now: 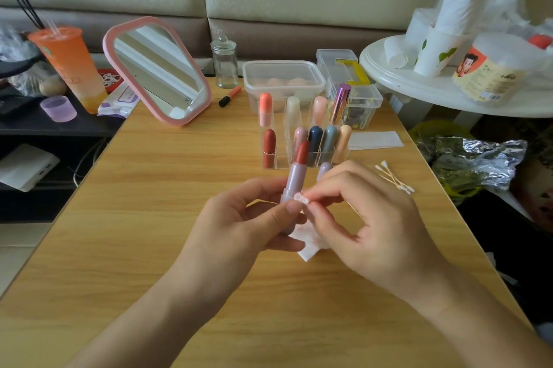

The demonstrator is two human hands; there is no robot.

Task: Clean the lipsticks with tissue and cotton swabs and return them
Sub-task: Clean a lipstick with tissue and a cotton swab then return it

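- the wooden table (pixel 167 218) filled most of what i could see, with a white round side table (pixel 419 83) crowded with cups and bags at its far right corner.
- a pink-framed mirror (pixel 155 68) leaned tilted near the table's far left, and an orange drink cup (pixel 70 68) stood beyond it on a dark shelf.
- a lidded plastic box (pixel 282 74) sat at the far edge, with a small glass jar (pixel 224 65) just beside it.
- in front of the box stood the clear organizer (pixel 282 158), with capped lipsticks of several colours upright in its compartments.
- the left hand (pixel 239 224) was clenched round the lipstick (pixel 294 176), a lilac tube held upright above the middle of the table, its red-brown bullet bare and pointing at the organizer.
- the right hand (pixel 374 218) pinched the tissue (pixel 308 243) between thumb and fingertips and pressed a bunched corner against the tube; the rest hung down between both hands.
- a flat folded white sheet (pixel 375 140) lay to the right of the organizer.
- a few cotton swabs (pixel 395 179) lay loose on the table just past the right hand.
- a lilac cap (pixel 324 170) stood near the organizer's front, half hidden by the right fingers.
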